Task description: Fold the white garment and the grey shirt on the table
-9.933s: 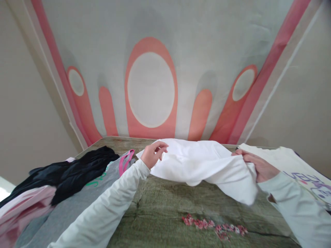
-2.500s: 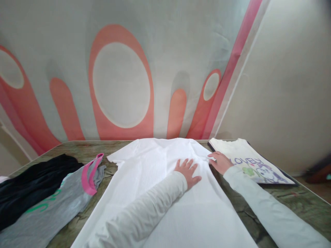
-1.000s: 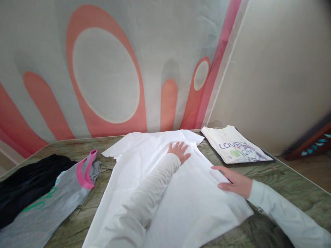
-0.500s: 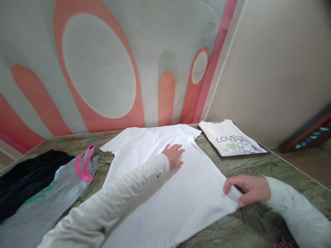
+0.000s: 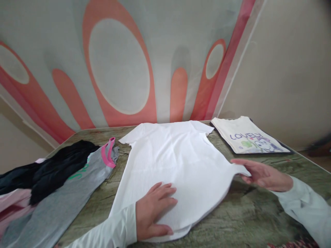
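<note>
A white short-sleeved T-shirt point(image 5: 170, 155) lies spread out on the wood-patterned table point(image 5: 248, 213), its sleeves and neck toward the wall. My left hand point(image 5: 156, 212) rests with fingers spread on the lower left part of the shirt, near the hem. At the right, my right hand point(image 5: 263, 174) pinches the shirt's bottom right corner, which is lifted a little off the table. The fabric curves up toward that hand.
To the left lie a grey garment with pink trim point(image 5: 85, 182), a black garment point(image 5: 64, 165) and a pink one point(image 5: 15, 203). A folded cream shirt printed "LOVELY" point(image 5: 248, 136) lies at the back right. A patterned wall point(image 5: 162, 82) stands behind the table.
My left hand has drawn back from the shirt's middle toward its hem. My right hand has moved the pinched corner away from me and raised it. The view has swung left.
</note>
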`<state>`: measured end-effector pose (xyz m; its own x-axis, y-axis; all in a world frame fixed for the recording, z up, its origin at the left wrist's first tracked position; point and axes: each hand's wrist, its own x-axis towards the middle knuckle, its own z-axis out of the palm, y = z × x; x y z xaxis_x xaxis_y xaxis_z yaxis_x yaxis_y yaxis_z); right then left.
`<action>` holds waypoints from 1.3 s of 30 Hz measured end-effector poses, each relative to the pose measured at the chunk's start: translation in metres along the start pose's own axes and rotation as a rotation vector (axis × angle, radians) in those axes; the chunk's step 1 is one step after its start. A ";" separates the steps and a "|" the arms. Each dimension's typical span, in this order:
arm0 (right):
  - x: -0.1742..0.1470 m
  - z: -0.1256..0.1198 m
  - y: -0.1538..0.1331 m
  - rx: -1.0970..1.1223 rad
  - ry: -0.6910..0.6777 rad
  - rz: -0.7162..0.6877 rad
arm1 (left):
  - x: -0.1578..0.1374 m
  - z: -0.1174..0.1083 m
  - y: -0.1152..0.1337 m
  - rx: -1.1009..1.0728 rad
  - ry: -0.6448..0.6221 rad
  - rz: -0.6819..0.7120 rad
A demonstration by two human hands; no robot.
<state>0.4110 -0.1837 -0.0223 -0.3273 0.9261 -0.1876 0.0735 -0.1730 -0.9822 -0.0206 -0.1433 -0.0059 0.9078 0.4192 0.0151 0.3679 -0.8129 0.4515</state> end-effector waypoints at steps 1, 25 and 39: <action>0.005 0.002 0.002 -0.013 0.059 -0.016 | 0.002 0.000 0.001 -0.011 -0.005 0.006; 0.083 0.047 -0.017 -1.211 0.187 -0.408 | 0.008 0.003 0.004 -0.001 -0.010 0.008; 0.089 0.029 0.015 -1.242 0.288 -0.458 | 0.008 0.005 0.003 0.105 -0.045 0.042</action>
<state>0.3556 -0.1134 -0.0544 -0.3558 0.8818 0.3097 0.8572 0.4399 -0.2678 -0.0114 -0.1447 -0.0086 0.9302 0.3670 -0.0091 0.3460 -0.8683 0.3554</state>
